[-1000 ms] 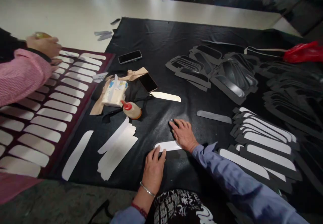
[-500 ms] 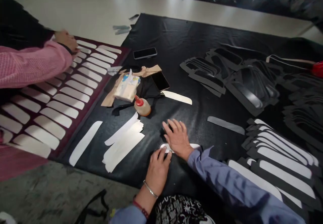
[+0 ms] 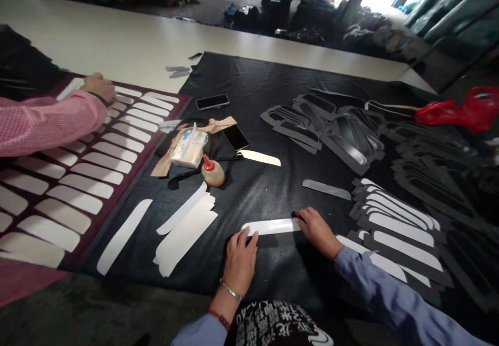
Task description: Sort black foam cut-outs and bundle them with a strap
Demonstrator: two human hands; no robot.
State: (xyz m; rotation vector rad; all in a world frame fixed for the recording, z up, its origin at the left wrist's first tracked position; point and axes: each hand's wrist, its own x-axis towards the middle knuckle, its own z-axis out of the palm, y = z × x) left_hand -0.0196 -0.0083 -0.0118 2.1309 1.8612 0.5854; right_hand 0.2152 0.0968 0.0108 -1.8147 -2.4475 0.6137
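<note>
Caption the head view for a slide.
Left hand and right hand touch opposite ends of a white strip.

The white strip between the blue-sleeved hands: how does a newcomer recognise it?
On the black sheet, find the blue sleeves reaching from the near edge. The strip lies between left hand and right hand. Unlike the other strips, it has a hand at each end.

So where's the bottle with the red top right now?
In the head view, the bottle is left of centre on the black sheet, just right of the tissue pack and beyond the pile of white strips.
</note>
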